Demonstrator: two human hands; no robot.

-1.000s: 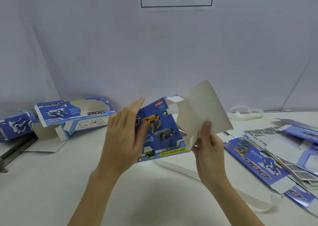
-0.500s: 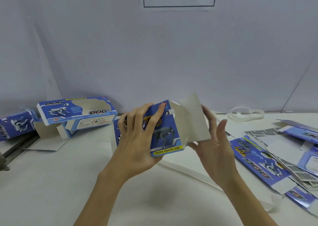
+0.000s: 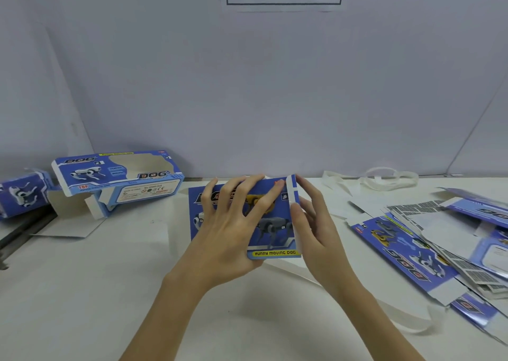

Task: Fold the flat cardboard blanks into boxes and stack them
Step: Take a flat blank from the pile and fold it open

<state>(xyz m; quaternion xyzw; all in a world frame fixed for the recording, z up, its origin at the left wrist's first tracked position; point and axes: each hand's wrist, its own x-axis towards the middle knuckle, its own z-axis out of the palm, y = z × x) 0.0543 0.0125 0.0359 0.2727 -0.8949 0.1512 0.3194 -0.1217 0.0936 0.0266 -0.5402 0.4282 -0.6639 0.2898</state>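
The big white flap that stood open a second ago is now folded shut against the box, held low over the tabletop. The left hand grips its printed face with spread fingers; the right hand presses the end closed, fingers straight. Stacking beside the finished box likely follows

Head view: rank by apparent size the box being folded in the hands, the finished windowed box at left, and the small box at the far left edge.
1. Finished windowed box and box being folded: they look alike in size, and the folded one is nearer and partly covered by the left hand, so unranked.
2. Small box, cut by the frame edge.
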